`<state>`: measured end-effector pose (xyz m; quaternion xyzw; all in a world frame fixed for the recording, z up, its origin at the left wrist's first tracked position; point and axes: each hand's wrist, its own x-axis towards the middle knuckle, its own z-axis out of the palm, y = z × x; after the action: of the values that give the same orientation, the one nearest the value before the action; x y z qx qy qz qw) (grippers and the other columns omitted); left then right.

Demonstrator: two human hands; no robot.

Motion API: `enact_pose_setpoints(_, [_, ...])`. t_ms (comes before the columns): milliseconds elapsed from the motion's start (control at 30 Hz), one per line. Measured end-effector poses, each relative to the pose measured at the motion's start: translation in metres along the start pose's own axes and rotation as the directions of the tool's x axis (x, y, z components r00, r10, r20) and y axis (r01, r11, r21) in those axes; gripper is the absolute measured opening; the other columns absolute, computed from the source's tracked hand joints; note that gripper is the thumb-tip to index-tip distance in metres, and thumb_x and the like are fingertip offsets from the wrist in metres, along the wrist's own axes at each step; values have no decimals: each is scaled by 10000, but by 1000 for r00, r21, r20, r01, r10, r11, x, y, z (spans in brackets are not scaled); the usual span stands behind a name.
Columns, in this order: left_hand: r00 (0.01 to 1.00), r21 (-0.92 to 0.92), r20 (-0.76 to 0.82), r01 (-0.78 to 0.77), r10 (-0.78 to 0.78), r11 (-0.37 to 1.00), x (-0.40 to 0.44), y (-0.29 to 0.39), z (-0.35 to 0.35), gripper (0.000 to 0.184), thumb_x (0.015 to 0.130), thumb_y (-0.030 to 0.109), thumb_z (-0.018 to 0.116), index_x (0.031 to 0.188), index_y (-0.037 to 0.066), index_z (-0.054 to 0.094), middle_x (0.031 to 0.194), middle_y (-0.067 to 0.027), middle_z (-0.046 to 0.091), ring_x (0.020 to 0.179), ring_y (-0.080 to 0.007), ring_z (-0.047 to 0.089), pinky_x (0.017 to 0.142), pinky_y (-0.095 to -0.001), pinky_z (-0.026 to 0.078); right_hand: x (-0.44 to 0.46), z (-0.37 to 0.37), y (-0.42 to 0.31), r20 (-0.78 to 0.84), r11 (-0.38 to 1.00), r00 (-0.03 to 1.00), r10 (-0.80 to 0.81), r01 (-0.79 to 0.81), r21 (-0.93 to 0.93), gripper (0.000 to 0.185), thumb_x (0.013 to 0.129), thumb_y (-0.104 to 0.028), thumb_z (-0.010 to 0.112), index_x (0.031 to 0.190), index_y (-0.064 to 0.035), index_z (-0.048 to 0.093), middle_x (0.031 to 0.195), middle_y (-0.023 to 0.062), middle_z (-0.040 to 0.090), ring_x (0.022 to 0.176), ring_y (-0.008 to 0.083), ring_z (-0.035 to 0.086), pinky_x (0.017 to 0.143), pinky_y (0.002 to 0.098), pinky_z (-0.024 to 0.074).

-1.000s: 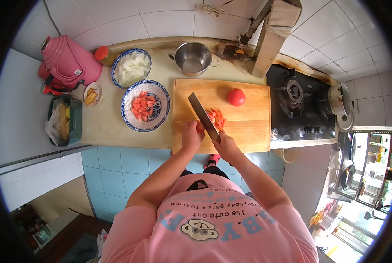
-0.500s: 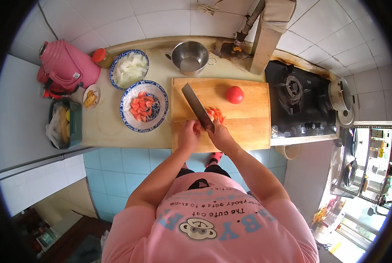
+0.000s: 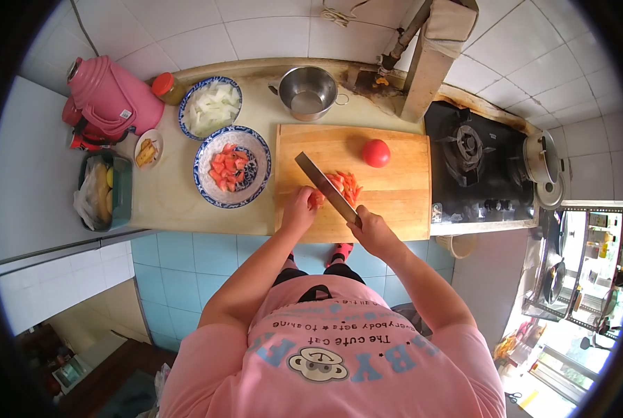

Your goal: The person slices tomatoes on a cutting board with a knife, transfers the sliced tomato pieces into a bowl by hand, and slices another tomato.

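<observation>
Cream tabletop (image 3: 165, 198), tiled wall (image 3: 270, 38) behind; wooden board (image 3: 398, 195) at front edge — bare right of tomato pieces (image 3: 350, 188) (whole tomato (image 3: 376, 153) farther back). Left fingers (image 3: 304, 198) pinch red chunk (image 3: 317, 199), right fingers (image 3: 367, 219) grip knife (image 3: 323, 184).

The head camera looks steeply down over torso (image 3: 388, 386) and counter (image 3: 168, 202)

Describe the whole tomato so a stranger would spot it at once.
Find the black stove; the wooden board lies just left of it on the counter. On the board's far half, right of middle, sits the tomato. It is whole and round, unlike the cut red pieces beside the knife.
</observation>
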<state>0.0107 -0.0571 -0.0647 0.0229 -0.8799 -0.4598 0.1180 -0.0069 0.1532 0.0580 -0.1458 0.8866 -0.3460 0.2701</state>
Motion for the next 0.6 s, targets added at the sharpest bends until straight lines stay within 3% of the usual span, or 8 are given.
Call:
enact_pose_setpoints(267, [989, -48, 101, 109, -104, 993, 5, 4, -4, 190, 749, -14, 693, 906, 32, 596, 874, -122, 583, 719, -269, 607, 633, -359, 500, 14, 15, 8, 50, 996, 999, 11, -7, -92, 261, 917, -171, 623, 975, 23, 458, 789, 284, 643, 797, 467, 636, 699, 527, 497])
enact_pose_setpoints(400, [992, -13, 77, 105, -104, 994, 4, 1, -4, 195, 749, -19, 692, 909, 32, 594, 872, -123, 585, 718, -263, 614, 637, -360, 504, 27, 28, 10, 31, 994, 1000, -5, 8, -106, 265, 924, -161, 624, 968, 25, 439, 774, 283, 632, 774, 482, 621, 665, 524, 479])
enact_pose_setpoints(600, [988, -35, 126, 92, -87, 995, 4, 3, -8, 221, 752, -18, 707, 932, 38, 592, 907, -124, 590, 755, -276, 627, 661, -369, 513, 49, 30, -6, 10, 985, 998, 66, -63, -159, 287, 930, -209, 598, 1053, 19, 475, 827, 303, 647, 844, 484, 633, 737, 546, 502])
